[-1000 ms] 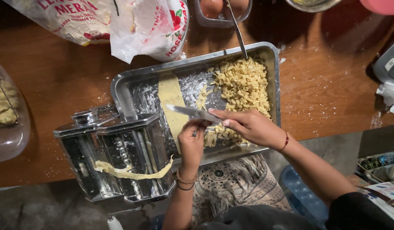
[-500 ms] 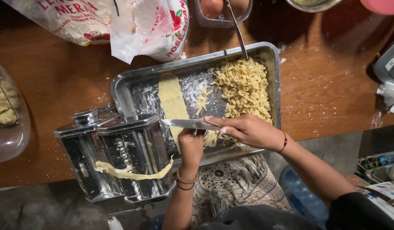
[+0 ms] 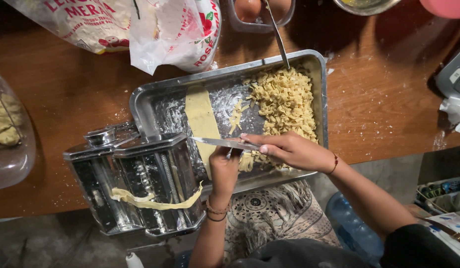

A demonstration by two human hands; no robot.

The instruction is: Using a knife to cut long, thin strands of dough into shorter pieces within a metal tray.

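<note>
Seen from the head camera, a person cuts fresh pasta over a floured, rectangular metal tray [image 3: 145,106] that sits near the front edge of a worn wooden tabletop [image 3: 76,94]. The right hand [image 3: 294,150] grasps a slim, shiny knife [image 3: 222,143], forefinger stretched along its back, the blade lying crosswise on a long, smooth, pale strip of dough [image 3: 201,121] that runs down the tray's left half. The left hand [image 3: 224,168] is curled at the strip's near end, just under the blade; whether it pinches the dough cannot be told. A heap of short, ragged cut noodles [image 3: 285,101] fills the tray's right half, a metal utensil [image 3: 277,34] leaning into it. A polished steel pasta machine [image 3: 135,183] stands at the tray's front left corner, a limp ribbon of dough [image 3: 150,199] draped across it. Crumpled plastic flour bags [image 3: 140,27] lie along the tabletop's back edge.
</note>
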